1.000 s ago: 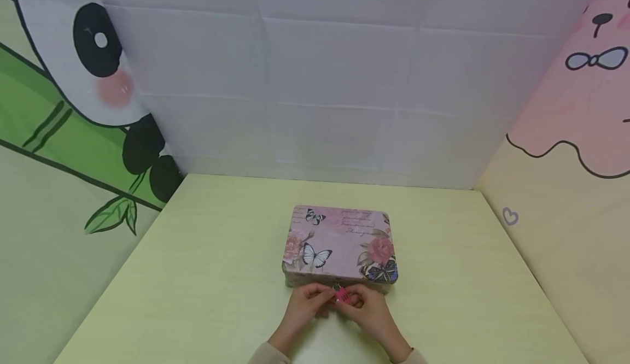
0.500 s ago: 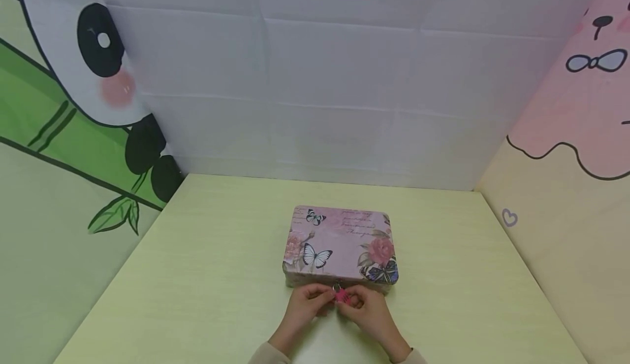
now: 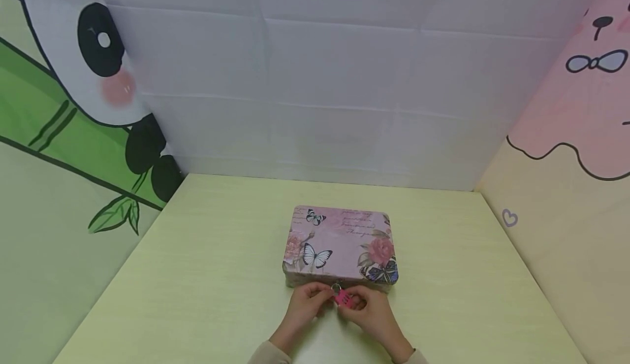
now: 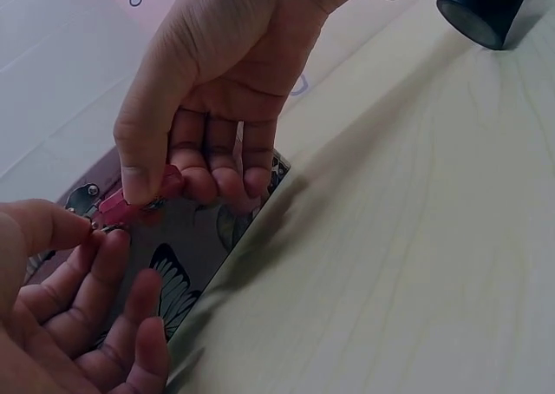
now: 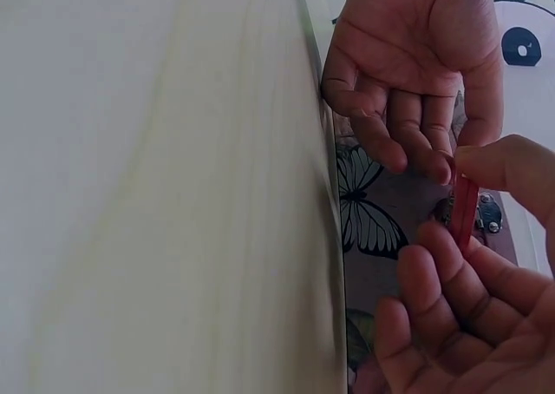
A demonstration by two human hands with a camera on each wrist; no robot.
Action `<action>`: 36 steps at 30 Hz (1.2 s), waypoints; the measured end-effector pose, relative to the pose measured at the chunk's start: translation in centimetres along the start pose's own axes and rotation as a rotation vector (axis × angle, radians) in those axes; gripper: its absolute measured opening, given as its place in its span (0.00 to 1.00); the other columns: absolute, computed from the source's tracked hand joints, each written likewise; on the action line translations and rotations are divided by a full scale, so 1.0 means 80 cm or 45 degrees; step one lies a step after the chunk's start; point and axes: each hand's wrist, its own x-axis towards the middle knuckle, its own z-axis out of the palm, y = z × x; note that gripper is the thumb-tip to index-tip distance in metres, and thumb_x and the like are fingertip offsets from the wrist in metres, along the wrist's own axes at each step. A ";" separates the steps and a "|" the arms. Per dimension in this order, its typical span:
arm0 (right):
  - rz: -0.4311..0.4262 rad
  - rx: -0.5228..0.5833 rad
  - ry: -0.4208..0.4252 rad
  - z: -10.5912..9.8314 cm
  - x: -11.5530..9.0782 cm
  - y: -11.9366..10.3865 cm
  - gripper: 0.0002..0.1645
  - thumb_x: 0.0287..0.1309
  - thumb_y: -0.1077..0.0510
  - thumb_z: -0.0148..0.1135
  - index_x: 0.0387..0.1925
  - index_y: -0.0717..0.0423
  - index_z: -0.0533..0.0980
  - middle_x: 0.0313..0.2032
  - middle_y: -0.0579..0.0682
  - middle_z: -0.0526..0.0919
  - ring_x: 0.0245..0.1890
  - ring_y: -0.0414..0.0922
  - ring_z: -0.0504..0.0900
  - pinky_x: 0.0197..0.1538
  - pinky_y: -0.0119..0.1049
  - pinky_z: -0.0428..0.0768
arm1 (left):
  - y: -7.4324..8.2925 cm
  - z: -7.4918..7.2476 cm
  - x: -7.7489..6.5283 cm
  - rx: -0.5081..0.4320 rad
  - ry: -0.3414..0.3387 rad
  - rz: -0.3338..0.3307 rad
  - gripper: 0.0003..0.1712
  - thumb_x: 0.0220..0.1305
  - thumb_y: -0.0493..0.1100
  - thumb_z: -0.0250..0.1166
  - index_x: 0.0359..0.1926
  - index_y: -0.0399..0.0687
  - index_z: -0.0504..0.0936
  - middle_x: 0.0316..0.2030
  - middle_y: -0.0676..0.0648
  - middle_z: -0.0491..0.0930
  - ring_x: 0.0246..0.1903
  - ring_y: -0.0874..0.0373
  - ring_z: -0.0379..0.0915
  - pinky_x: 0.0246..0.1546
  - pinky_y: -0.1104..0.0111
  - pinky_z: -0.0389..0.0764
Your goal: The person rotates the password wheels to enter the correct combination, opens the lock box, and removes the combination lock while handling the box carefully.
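A pink padlock (image 3: 344, 299) with number dials and a metal shackle is held at the front side of a pink tin box (image 3: 339, 244), whose lid is down. My right hand (image 3: 369, 310) pinches the padlock's body between thumb and fingers. Thumb and index fingertip of my left hand (image 3: 306, 305) pinch at the shackle end. In the right wrist view the padlock (image 5: 465, 212) appears edge-on beside the metal latch (image 5: 490, 213) on the box front. Whether the shackle still passes through the latch I cannot tell.
The box stands on a pale wooden table (image 3: 221, 276). A white sheet (image 3: 334, 69) hangs behind, with a panda print (image 3: 98, 41) at left and a pink bear print (image 3: 595, 107) at right. A dark round object (image 4: 481, 12) shows near my right sleeve in the left wrist view.
The padlock has tilted and shifted slightly to the right and towards me, its shackle ring showing more. My right hand has moved a little with it; the box stays put.
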 end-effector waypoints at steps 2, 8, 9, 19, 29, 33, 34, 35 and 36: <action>-0.068 -0.004 0.012 -0.001 -0.001 0.002 0.15 0.46 0.63 0.76 0.36 0.68 0.82 0.22 0.42 0.80 0.22 0.32 0.74 0.24 0.27 0.77 | 0.000 0.000 0.000 0.002 -0.001 -0.002 0.11 0.64 0.35 0.65 0.37 0.26 0.82 0.30 0.40 0.86 0.27 0.59 0.78 0.20 0.75 0.75; -0.045 -0.006 -0.015 -0.002 0.000 0.001 0.16 0.45 0.63 0.77 0.36 0.67 0.82 0.22 0.42 0.78 0.22 0.32 0.73 0.24 0.27 0.76 | -0.002 -0.001 0.001 -0.006 -0.006 0.027 0.11 0.66 0.35 0.63 0.38 0.24 0.81 0.32 0.37 0.85 0.27 0.59 0.78 0.20 0.76 0.76; -0.004 0.001 -0.028 -0.003 0.000 0.000 0.17 0.44 0.64 0.78 0.37 0.67 0.82 0.22 0.43 0.79 0.23 0.32 0.73 0.25 0.27 0.76 | -0.002 -0.002 0.001 -0.008 -0.006 0.036 0.12 0.66 0.35 0.62 0.39 0.24 0.81 0.32 0.37 0.85 0.26 0.59 0.77 0.20 0.76 0.75; 0.014 0.035 -0.076 -0.003 0.001 0.000 0.18 0.43 0.67 0.77 0.38 0.67 0.81 0.24 0.46 0.78 0.23 0.32 0.73 0.26 0.27 0.76 | -0.005 -0.003 0.002 -0.059 -0.003 0.099 0.13 0.67 0.32 0.62 0.42 0.19 0.80 0.32 0.30 0.84 0.29 0.59 0.81 0.26 0.75 0.79; 0.104 0.162 -0.126 -0.001 0.004 0.005 0.17 0.48 0.64 0.76 0.39 0.68 0.81 0.26 0.48 0.82 0.23 0.34 0.76 0.26 0.27 0.76 | -0.008 -0.001 0.003 -0.096 0.025 0.114 0.11 0.66 0.30 0.62 0.41 0.18 0.79 0.33 0.30 0.84 0.34 0.46 0.84 0.34 0.69 0.85; 0.146 0.249 -0.133 -0.001 0.006 0.004 0.14 0.52 0.65 0.73 0.39 0.69 0.81 0.27 0.51 0.83 0.23 0.34 0.76 0.26 0.26 0.75 | -0.007 0.000 0.002 -0.120 0.027 0.107 0.11 0.66 0.29 0.62 0.42 0.17 0.79 0.34 0.30 0.84 0.34 0.51 0.84 0.39 0.66 0.86; 0.155 0.268 -0.134 0.000 0.006 0.004 0.13 0.53 0.65 0.72 0.39 0.70 0.81 0.27 0.52 0.84 0.23 0.34 0.76 0.26 0.26 0.75 | -0.006 0.001 0.002 -0.116 0.029 0.107 0.11 0.66 0.29 0.62 0.42 0.18 0.79 0.34 0.30 0.84 0.34 0.53 0.84 0.39 0.65 0.86; 0.165 0.292 -0.136 0.000 0.006 0.004 0.12 0.54 0.65 0.71 0.39 0.70 0.81 0.27 0.53 0.84 0.23 0.34 0.76 0.26 0.26 0.75 | -0.006 0.001 0.001 -0.112 0.032 0.107 0.11 0.65 0.30 0.63 0.42 0.18 0.79 0.34 0.31 0.84 0.34 0.55 0.84 0.39 0.66 0.86; 0.173 0.313 -0.137 0.001 0.006 0.004 0.12 0.56 0.65 0.70 0.39 0.71 0.81 0.28 0.54 0.84 0.23 0.34 0.76 0.26 0.26 0.75 | -0.006 0.001 0.001 -0.108 0.035 0.106 0.11 0.65 0.30 0.63 0.42 0.18 0.80 0.34 0.31 0.85 0.33 0.57 0.83 0.39 0.67 0.86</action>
